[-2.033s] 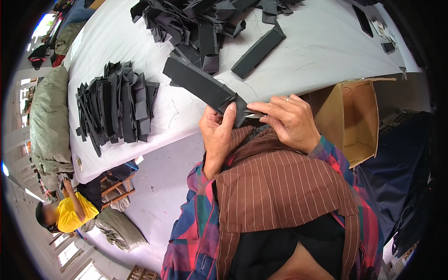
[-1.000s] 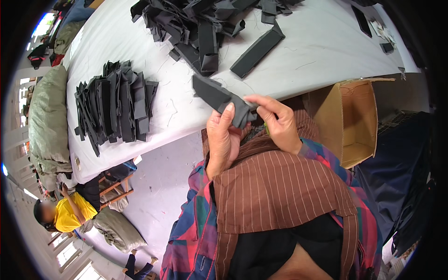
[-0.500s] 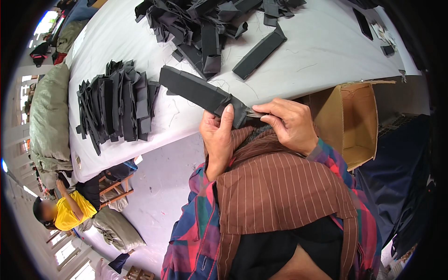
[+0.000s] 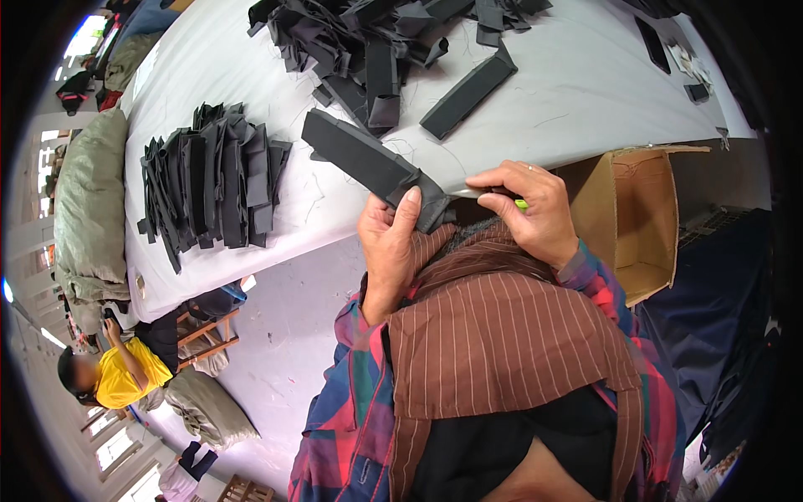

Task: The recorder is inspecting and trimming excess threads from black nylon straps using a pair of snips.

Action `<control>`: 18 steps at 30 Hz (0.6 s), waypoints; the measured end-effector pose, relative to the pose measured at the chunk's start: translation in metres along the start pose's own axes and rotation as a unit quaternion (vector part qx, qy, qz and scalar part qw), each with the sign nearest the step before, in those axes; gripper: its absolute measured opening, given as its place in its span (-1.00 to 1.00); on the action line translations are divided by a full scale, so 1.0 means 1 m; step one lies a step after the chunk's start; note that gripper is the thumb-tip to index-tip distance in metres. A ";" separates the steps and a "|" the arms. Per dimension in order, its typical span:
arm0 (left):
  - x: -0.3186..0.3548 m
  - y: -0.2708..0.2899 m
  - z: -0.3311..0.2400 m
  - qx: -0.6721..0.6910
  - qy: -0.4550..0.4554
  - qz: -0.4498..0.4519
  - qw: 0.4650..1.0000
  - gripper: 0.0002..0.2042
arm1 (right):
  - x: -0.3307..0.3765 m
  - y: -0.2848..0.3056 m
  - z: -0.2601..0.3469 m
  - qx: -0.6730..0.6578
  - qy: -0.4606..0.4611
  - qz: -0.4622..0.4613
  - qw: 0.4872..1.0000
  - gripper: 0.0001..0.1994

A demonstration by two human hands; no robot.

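Covering the lower frame, a brown striped cloth [image 4: 510, 351] over a plaid shirt hides the person's lap and whatever lies beneath. Above it, the left hand [image 4: 386, 251] grips the near end of a long black fabric strip [image 4: 360, 159], thumb pressed on its folded end, while the right hand [image 4: 527, 209] curls its fingers closed around a small tool with a yellow-green tip, mostly hidden in the fist; what kind of tool it is cannot be made out. The strip slants up and left over the edge of the white table [image 4: 577, 92]. Half a second ago it lay at nearly the same slant; a second ago it looked shorter and bunched between the hands. Right of the hands stands an open cardboard box [image 4: 644, 217], its inside partly shadowed. Farther left lies a neat stack of black pieces [image 4: 213, 180], unchanged, and at the far edge a loose black heap [image 4: 368, 38] is cut off by the rim.
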State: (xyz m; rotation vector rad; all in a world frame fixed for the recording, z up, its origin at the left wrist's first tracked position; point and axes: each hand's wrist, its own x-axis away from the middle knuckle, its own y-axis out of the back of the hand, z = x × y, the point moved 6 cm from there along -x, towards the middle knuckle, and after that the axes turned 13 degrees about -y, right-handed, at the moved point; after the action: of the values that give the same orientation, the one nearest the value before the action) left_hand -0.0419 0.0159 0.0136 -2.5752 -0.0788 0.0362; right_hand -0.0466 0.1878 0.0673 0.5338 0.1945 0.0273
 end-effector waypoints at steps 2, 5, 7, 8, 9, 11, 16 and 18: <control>-0.001 0.006 0.001 -0.006 -0.005 0.005 1.000 -0.85 | -0.001 -0.001 0.005 0.004 0.000 0.015 1.000 -0.81; -0.004 0.002 0.002 -0.002 -0.008 0.002 1.000 -0.86 | -0.003 -0.005 0.007 0.030 0.016 0.030 0.999 -0.82; -0.004 -0.002 -0.002 0.004 -0.011 -0.010 1.000 -0.87 | -0.003 -0.007 0.006 0.047 0.037 0.033 0.998 -0.82; -0.003 -0.003 -0.002 0.009 -0.003 -0.010 1.000 -0.87 | -0.003 -0.007 0.004 0.053 0.041 0.025 0.997 -0.82; -0.003 -0.003 -0.002 0.014 0.005 -0.013 1.000 -0.87 | -0.003 -0.007 0.002 0.059 0.044 0.019 0.997 -0.82; -0.003 -0.003 -0.004 0.019 0.006 -0.018 1.000 -0.86 | -0.003 -0.005 0.000 0.047 0.034 0.017 0.998 -0.81; -0.004 0.004 -0.002 0.006 0.008 -0.032 0.999 -0.85 | -0.004 -0.007 0.009 0.022 0.016 0.034 0.999 -0.78; -0.004 0.004 -0.001 0.009 0.007 -0.025 1.000 -0.84 | -0.004 -0.010 0.012 -0.028 0.026 0.024 0.999 -0.74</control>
State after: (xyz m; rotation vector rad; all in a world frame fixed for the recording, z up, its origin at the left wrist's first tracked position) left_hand -0.0457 0.0120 0.0125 -2.5539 -0.1370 -0.0012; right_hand -0.0483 0.1726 0.0726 0.4813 0.2305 0.0938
